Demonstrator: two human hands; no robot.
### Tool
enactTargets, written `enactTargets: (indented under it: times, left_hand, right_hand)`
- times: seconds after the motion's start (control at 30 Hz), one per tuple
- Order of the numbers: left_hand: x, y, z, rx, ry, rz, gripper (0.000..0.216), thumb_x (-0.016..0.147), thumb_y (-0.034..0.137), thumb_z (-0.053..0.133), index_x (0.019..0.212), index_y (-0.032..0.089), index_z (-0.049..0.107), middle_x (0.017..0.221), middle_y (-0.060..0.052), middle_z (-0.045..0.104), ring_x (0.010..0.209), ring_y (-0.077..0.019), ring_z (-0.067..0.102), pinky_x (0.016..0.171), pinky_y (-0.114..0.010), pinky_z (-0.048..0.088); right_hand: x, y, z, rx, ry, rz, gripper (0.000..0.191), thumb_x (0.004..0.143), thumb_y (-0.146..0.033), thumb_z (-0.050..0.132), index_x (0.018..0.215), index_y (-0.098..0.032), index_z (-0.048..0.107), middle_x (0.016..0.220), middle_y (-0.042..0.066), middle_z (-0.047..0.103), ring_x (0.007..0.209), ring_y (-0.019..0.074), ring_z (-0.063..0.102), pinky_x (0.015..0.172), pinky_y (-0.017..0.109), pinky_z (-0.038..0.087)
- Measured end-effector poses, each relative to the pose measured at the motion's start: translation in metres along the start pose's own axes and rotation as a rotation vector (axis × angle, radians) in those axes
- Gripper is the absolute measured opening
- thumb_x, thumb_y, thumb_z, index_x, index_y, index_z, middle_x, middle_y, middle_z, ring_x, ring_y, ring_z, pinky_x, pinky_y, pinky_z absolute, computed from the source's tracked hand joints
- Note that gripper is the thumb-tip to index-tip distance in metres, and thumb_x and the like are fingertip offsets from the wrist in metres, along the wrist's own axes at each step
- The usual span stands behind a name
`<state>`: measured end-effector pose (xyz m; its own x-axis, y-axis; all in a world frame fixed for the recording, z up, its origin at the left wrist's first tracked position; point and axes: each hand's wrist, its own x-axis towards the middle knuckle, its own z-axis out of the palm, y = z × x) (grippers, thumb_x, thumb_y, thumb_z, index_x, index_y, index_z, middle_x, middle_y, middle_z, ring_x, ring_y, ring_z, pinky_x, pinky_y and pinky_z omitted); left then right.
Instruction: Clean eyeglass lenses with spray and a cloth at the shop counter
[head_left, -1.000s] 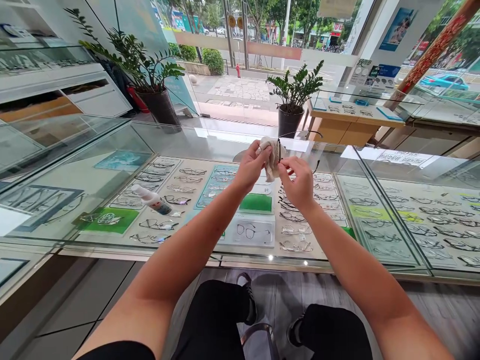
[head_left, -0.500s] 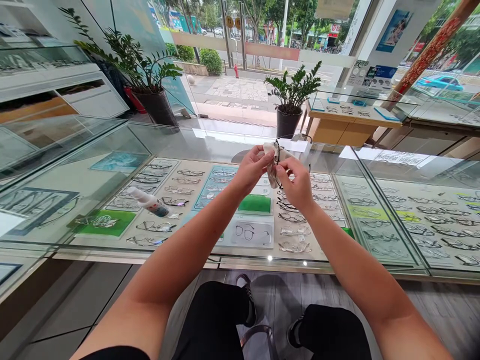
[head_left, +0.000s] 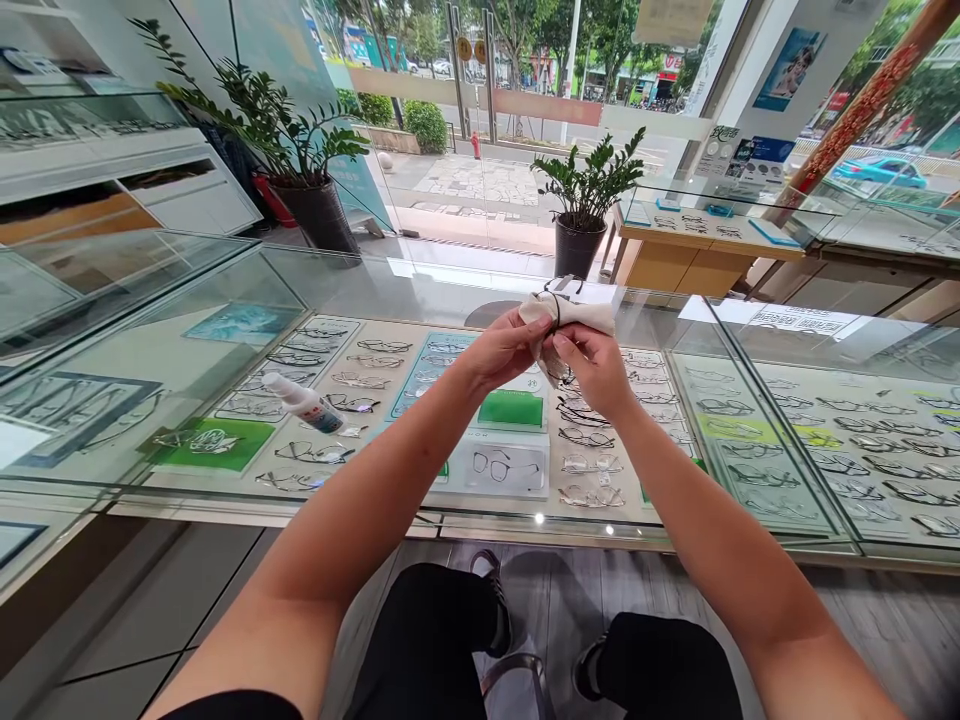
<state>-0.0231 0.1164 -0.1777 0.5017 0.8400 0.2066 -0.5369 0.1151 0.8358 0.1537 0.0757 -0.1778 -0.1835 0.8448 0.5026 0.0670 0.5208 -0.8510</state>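
Observation:
Above the glass counter, my two hands meet around a pair of dark-framed eyeglasses (head_left: 556,312) wrapped in a pale cloth (head_left: 589,312). My left hand (head_left: 511,345) pinches the cloth against the frame from the left. On the other side, my right hand (head_left: 594,365) has its thumb and fingers closed on the frame's lower part. A temple arm sticks up behind the cloth; fingers and cloth hide most of the lenses. To the left, a white spray bottle (head_left: 304,403) with a printed label stands on the counter top.
Under the glass counter (head_left: 420,275) lie rows of eyeglasses (head_left: 585,437), a green box (head_left: 511,408) and a green mat (head_left: 214,445). Beyond it stand two potted plants (head_left: 579,240) before the glass doors. A wooden display table (head_left: 675,260) is at the back right.
The cloth has spread out to the right over the glasses, covering more of them. The glasses have turned, and their temple arms now show less. Both hands stay in about the same place.

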Motion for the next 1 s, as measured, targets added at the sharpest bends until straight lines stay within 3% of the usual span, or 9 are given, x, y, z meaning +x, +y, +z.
enactTargets:
  times: [0.27,0.5,0.67,0.8,0.9,1.0]
  left_hand:
    - [0.004,-0.004,-0.002,0.005,0.097,0.029,0.030,0.080,0.031,0.098,0.099,0.016,0.080,0.093,-0.006,0.079,0.089,-0.0200,0.077,0.090,-0.032,0.060]
    - [0.004,-0.003,-0.016,-0.003,0.057,-0.019,0.035,0.082,0.041,0.098,0.098,0.015,0.081,0.089,-0.009,0.081,0.097,-0.0273,0.081,0.091,-0.037,0.062]
    - [0.010,0.002,-0.035,-0.060,0.215,-0.007,0.032,0.092,0.047,0.089,0.097,0.018,0.079,0.094,-0.008,0.083,0.095,-0.0261,0.082,0.089,-0.036,0.064]
    - [0.018,0.002,-0.053,-0.111,0.323,0.034,0.026,0.095,0.040,0.087,0.106,0.018,0.076,0.102,-0.007,0.085,0.102,-0.0234,0.082,0.094,-0.035,0.065]
    - [0.022,0.001,-0.066,-0.128,0.381,0.013,0.016,0.098,0.030,0.083,0.104,0.018,0.075,0.096,-0.005,0.084,0.091,-0.0192,0.082,0.088,-0.030,0.065]
    - [0.022,-0.002,-0.075,-0.146,0.445,-0.012,0.006,0.098,0.020,0.079,0.099,0.017,0.074,0.089,-0.004,0.082,0.080,-0.0160,0.080,0.081,-0.027,0.065]
  right_hand:
    - [-0.002,0.005,0.000,-0.151,0.128,-0.008,0.035,0.099,-0.051,0.070,0.091,-0.021,0.084,0.082,0.005,0.080,0.076,0.0202,0.067,0.076,0.037,0.057]
    - [-0.009,0.008,0.007,-0.419,0.130,-0.234,0.027,0.103,-0.042,0.064,0.100,-0.022,0.083,0.091,0.007,0.084,0.079,0.0220,0.072,0.079,0.038,0.056]
    - [-0.008,0.012,0.004,-0.489,0.123,-0.268,0.023,0.105,-0.039,0.062,0.105,-0.023,0.078,0.093,0.006,0.082,0.083,0.0222,0.069,0.077,0.038,0.054]
    - [-0.001,0.017,-0.007,-0.512,0.206,-0.272,0.022,0.107,-0.037,0.058,0.101,-0.024,0.075,0.097,0.006,0.078,0.089,0.0222,0.066,0.078,0.038,0.052]
    - [0.009,0.022,-0.023,-0.529,0.271,-0.242,0.022,0.105,-0.036,0.058,0.097,-0.024,0.074,0.097,0.005,0.077,0.089,0.0218,0.065,0.080,0.038,0.051]
    - [0.020,0.034,-0.048,-0.449,0.432,-0.120,0.019,0.099,-0.035,0.060,0.092,-0.023,0.072,0.091,0.004,0.075,0.085,0.0199,0.064,0.077,0.035,0.050]
